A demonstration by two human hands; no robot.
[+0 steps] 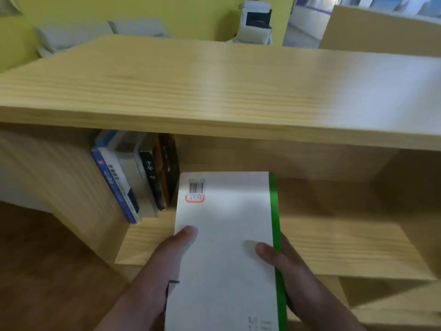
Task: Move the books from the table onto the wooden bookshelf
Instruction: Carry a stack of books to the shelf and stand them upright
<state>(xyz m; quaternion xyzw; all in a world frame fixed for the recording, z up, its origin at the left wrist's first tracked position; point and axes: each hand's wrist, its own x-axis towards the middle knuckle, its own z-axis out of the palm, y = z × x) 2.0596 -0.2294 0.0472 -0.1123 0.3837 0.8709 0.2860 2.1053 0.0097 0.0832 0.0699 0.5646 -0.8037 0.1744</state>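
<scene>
I hold a white book [224, 225] with a green spine on its right and a barcode sticker near its far end. My left hand [164, 261] grips its left edge, thumb on the cover. My right hand [284, 266] grips the green spine side. The book's far end reaches into the upper compartment of the wooden bookshelf [214, 91], just right of several books [140, 177] that lean against the compartment's left wall. The book lies flat and tilted, above the shelf board [334, 244].
The bookshelf's wide top board overhangs the compartment. A divider wall [410, 201] closes the compartment on the right. Brown floor [47, 271] lies to the left. Behind the shelf are a yellow wall, grey cushions [71, 37] and a white device [255, 22].
</scene>
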